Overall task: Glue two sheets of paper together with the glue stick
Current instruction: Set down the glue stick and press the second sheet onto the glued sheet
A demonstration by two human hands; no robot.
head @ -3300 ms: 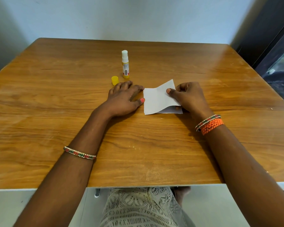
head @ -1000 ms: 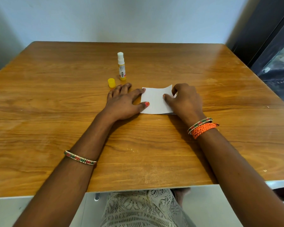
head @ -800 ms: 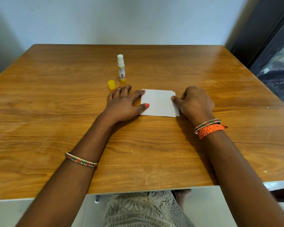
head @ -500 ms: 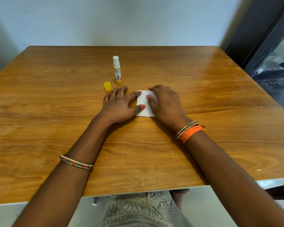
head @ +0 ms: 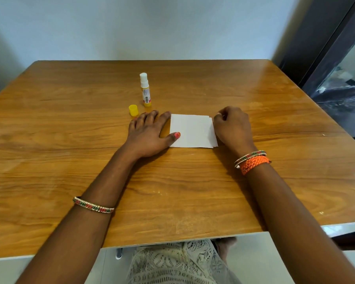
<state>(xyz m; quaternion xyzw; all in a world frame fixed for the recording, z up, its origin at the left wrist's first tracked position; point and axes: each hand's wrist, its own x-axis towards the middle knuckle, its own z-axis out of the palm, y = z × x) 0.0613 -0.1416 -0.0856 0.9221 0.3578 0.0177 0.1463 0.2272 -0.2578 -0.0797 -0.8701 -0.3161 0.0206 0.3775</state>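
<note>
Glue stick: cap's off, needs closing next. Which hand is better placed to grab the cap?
Left, probably. The left hand lies flat with its fingertips right beside the yellow cap, and the glue stick stands just beyond. The right hand is curled at the paper's far edge, farther off.

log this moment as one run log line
stage: sheets joined | papers: stacked flat, edges slightly offset | left hand: thumb on papers | right hand: curled at right edge | glue stick: upright, uncapped | cap: beside it
</note>
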